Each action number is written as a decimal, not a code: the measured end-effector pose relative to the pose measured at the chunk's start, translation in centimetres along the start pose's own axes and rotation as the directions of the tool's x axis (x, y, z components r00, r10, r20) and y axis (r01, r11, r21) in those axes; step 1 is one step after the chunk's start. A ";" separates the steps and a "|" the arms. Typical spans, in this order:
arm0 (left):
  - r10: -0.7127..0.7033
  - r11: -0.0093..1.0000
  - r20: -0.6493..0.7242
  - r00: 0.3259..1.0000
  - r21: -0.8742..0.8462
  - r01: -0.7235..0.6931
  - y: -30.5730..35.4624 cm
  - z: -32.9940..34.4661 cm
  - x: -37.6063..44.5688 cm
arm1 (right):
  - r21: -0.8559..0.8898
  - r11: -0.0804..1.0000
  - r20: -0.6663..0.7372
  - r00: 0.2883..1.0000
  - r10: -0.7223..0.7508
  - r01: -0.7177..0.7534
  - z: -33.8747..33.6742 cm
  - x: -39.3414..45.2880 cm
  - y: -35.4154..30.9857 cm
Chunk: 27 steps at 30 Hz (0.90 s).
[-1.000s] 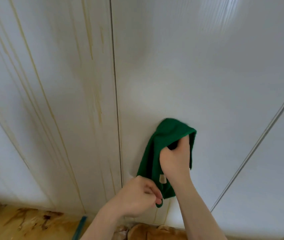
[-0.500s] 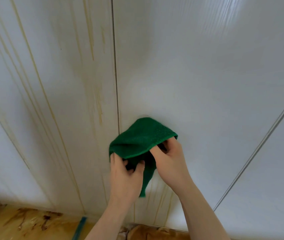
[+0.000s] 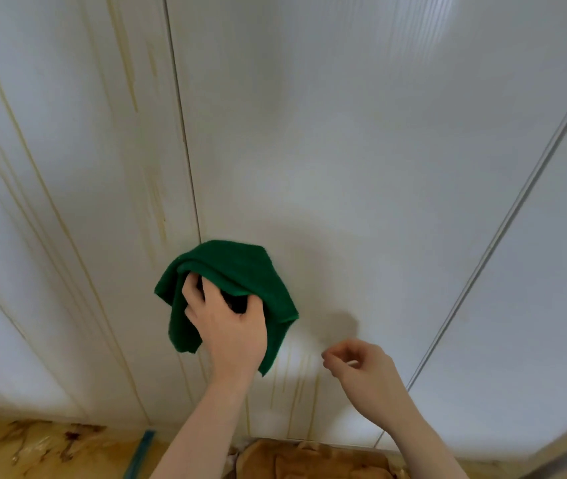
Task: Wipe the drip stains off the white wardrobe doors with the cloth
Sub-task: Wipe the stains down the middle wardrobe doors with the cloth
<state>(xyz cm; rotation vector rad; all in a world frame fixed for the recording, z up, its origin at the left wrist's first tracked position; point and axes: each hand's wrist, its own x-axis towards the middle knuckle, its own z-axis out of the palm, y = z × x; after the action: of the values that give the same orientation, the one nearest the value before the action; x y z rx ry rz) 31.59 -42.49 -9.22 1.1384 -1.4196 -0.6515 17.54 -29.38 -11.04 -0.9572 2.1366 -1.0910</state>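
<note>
1. The green cloth (image 3: 237, 271) lies bunched against the white wardrobe doors (image 3: 361, 150), draped over the fingertips of the left hand (image 3: 232, 326) and hanging down either side of it.
2. The left fingers (image 3: 190, 290) are tucked under the top fold, thumb curled in opposite, gripping the fabric.
3. The right hand (image 3: 361, 366) hovers to the right, clear of the cloth, fingers loosely curled and holding nothing.
4. Yellowish drip stains (image 3: 297, 385) run down the door below and between both hands; more streaks (image 3: 126, 63) lie above and left of the left fingers.

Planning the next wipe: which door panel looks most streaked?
The left panel: long yellow-brown drips run down it. The middle panel has only short drips below the cloth.
</note>
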 end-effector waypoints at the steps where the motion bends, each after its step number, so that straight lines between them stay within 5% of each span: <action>1: 0.003 1.000 0.000 1.000 -0.003 -0.003 0.1 0.5 -0.5 | -0.015 1.000 -0.001 1.000 0.018 -0.018 -0.5 -0.2 0.8; 10: 0.133 0.985 0.300 0.945 -0.142 -0.094 1.7 4.3 -5.0 | 0.015 0.996 -0.065 0.994 0.091 -0.090 -3.3 -1.0 3.3; 14: 0.082 0.983 0.623 0.778 -0.180 0.041 2.9 3.8 -6.0 | 0.127 0.988 -0.073 0.993 0.095 -0.085 -3.0 -1.2 2.5; 18: 0.033 0.947 0.742 0.670 -0.238 0.217 2.9 2.4 -5.0 | 0.288 0.954 -0.031 0.995 0.096 -0.082 -1.6 -1.5 1.4; 23: 0.135 0.942 0.692 0.709 -0.311 0.124 2.5 0.1 -4.6 | 0.524 0.848 -0.139 0.990 -0.008 0.080 1.4 -1.2 -1.0; 27: 0.139 0.939 0.542 0.829 -0.338 0.064 1.5 -2.0 -3.0 | 0.435 0.846 -0.321 0.931 -0.176 0.310 5.1 -0.6 -2.7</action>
<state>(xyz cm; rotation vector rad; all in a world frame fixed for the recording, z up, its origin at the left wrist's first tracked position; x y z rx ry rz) 32.76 -38.78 -8.79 0.6537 -1.7227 -1.2271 22.56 -32.32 -11.33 -0.8916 1.8204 -1.8707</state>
